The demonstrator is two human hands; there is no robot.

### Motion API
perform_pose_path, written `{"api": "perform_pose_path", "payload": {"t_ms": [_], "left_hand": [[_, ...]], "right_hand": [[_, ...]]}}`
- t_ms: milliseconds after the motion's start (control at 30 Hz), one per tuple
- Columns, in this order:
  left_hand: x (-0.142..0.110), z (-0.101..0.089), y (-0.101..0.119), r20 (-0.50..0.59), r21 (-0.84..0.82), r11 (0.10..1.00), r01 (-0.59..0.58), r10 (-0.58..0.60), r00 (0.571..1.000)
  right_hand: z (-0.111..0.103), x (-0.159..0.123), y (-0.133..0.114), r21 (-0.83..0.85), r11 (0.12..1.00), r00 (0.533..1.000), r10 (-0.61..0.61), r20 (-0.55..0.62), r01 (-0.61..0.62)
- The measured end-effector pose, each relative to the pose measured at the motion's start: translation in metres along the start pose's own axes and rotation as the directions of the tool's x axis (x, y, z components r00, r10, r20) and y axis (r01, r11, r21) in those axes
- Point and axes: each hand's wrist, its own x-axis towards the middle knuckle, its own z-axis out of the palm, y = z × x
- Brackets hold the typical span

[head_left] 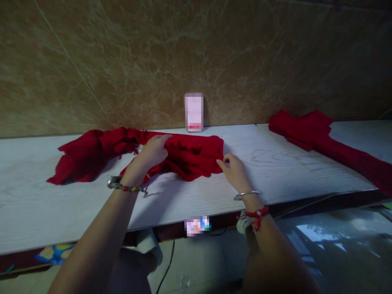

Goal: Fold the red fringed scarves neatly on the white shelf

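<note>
A red scarf (196, 157) with a fringe lies partly folded and rumpled on the white wood-grain surface (171, 200). My left hand (154, 151) rests on its left part, the fingers stretched out over the fabric. At the scarf's lower right corner, my right hand (231, 167) is closed in a pinch on the edge, thumb against the cloth. To the left of my left hand lies another bunched red cloth (94, 153), with fringe threads close to the scarf; whether the two are joined, I cannot tell.
A phone (194, 112) with a blurred screen leans upright against the brown marbled wall (214, 53). Farther right, more red cloth (315, 134) trails over the front edge. Below the edge are a blurred colourful item (197, 226), a dark cable (167, 267) and a glossy surface (343, 245).
</note>
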Motion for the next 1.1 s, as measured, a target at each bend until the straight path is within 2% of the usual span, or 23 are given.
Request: {"api": "perform_pose_path", "payload": {"t_ms": [100, 167, 233, 300, 400, 500, 567, 633, 733, 833, 967, 1100], "left_hand": [[0.014, 0.008, 0.024, 0.041, 0.045, 0.998, -0.039, 0.037, 0.998], [0.020, 0.016, 0.039, 0.107, 0.058, 0.998, -0.038, 0.031, 0.994], [0.023, 0.020, 0.046, 0.168, 0.030, 0.998, -0.050, 0.044, 0.985], [0.024, 0.018, 0.048, 0.172, -0.024, 0.997, -0.067, 0.070, 0.983], [0.019, 0.007, 0.045, 0.147, -0.115, 0.991, -0.073, 0.090, 0.985], [0.002, 0.000, 0.046, 0.211, -0.202, 0.977, -0.072, 0.116, 0.971], [-0.013, 0.000, 0.049, 0.257, -0.227, 0.972, -0.054, 0.114, 0.960], [-0.029, 0.005, 0.052, 0.248, -0.195, 0.981, -0.021, 0.070, 0.966], [-0.047, 0.016, 0.052, 0.201, -0.100, 0.995, 0.006, 0.014, 0.980], [-0.055, 0.025, 0.050, 0.210, -0.051, 0.999, -0.018, 0.028, 0.977], [-0.054, 0.030, 0.053, 0.224, 0.016, 1.000, -0.001, -0.003, 0.975], [-0.049, 0.026, 0.059, 0.108, 0.044, 0.998, 0.045, -0.049, 0.993]], "right_hand": [[0.001, 0.001, -0.007, 0.118, 0.992, 0.997, 0.042, 0.070, -0.050], [-0.001, 0.001, -0.011, 0.194, 0.979, 0.996, 0.055, 0.072, -0.068], [-0.004, 0.002, -0.011, 0.261, 0.961, 0.995, 0.078, 0.062, -0.092], [-0.009, 0.002, -0.011, 0.342, 0.929, 0.989, 0.120, 0.085, -0.143], [-0.015, 0.003, -0.010, 0.522, 0.815, 0.967, 0.190, 0.170, -0.252], [-0.018, 0.002, -0.010, 0.669, 0.646, 0.928, 0.298, 0.222, -0.367], [-0.019, 0.001, -0.011, 0.706, 0.557, 0.889, 0.390, 0.241, -0.436], [-0.019, 0.000, -0.012, 0.688, 0.528, 0.852, 0.444, 0.277, -0.498], [-0.021, -0.002, -0.014, 0.595, 0.594, 0.840, 0.417, 0.347, -0.541], [-0.022, -0.004, -0.014, 0.538, 0.695, 0.876, 0.321, 0.361, -0.477], [-0.022, -0.003, -0.011, 0.491, 0.809, 0.940, 0.214, 0.264, -0.322], [-0.024, -0.001, -0.008, 0.449, 0.860, 0.969, 0.192, 0.155, -0.243]]}}
